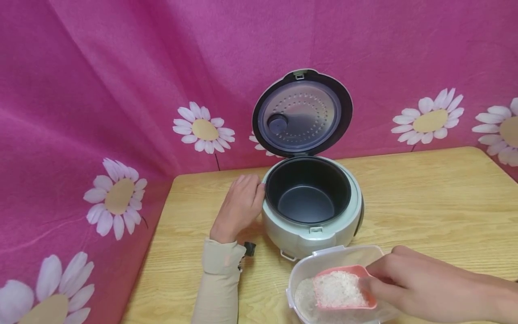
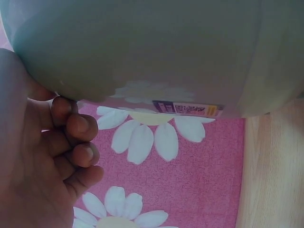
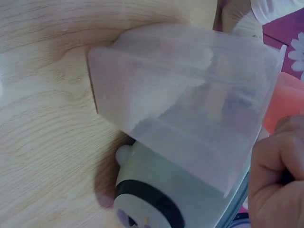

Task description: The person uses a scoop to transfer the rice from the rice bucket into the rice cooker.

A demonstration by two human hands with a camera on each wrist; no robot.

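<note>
A pink scoop [image 1: 341, 288] heaped with white rice grains is held by its handle in my right hand [image 1: 437, 283]. It sits over a clear plastic container [image 1: 297, 274] with more rice inside. Just beyond the container stands a pale rice cooker [image 1: 299, 240], its lid [image 1: 301, 112] raised and its dark inner pot [image 1: 307, 202] bare inside. My left hand [image 1: 238, 202] rests against the cooker's left side, thumb at the rim. In the left wrist view, the fingers [image 2: 83, 128] are loosely curled beside the cooker's wall.
A wooden table [image 1: 425, 202] carries everything. Behind it and at the left hangs a magenta cloth [image 1: 133, 90] with large daisies. The right wrist view shows the container's side [image 3: 175, 104] close in front of the cooker.
</note>
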